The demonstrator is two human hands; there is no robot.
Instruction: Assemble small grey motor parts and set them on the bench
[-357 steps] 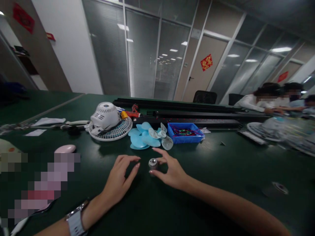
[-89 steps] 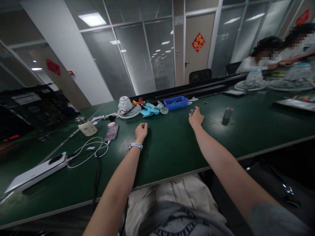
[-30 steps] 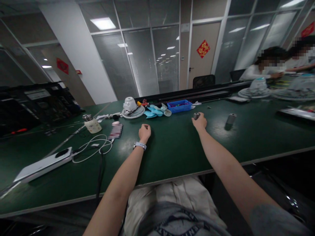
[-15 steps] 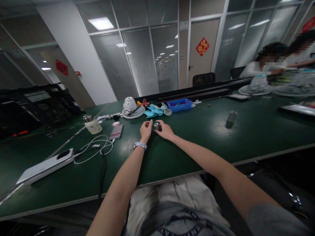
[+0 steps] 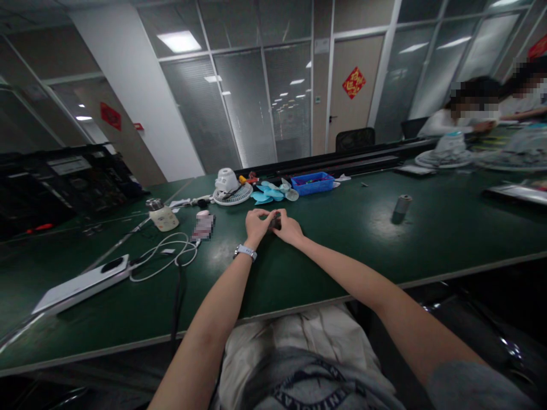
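A small dark cylinder (image 5: 276, 222), mostly hidden by fingers, stands between my two hands over the green table. My right hand (image 5: 290, 227) curls around its right side, thumb and fingers closed on it. From the left, my left hand (image 5: 257, 224), with a watch (image 5: 245, 251) on its wrist, has its thumb and fingers pinched at the cylinder's top. Farther right, a second grey cylinder (image 5: 402, 205) stands upright on the table. Exactly what the held cylinder is cannot be made out.
Beyond my hands are light-blue fan blades (image 5: 273, 192), a white fan part (image 5: 228, 185) and a blue basket (image 5: 313, 183). To the left are a cream bottle (image 5: 163, 216), a phone (image 5: 204, 226), a white cable and a power strip (image 5: 83, 287). Two people sit at the far right.
My left hand has moved right, from beside the cylinder onto its top, covering the silvery end that showed before. My right hand stays around the cylinder.
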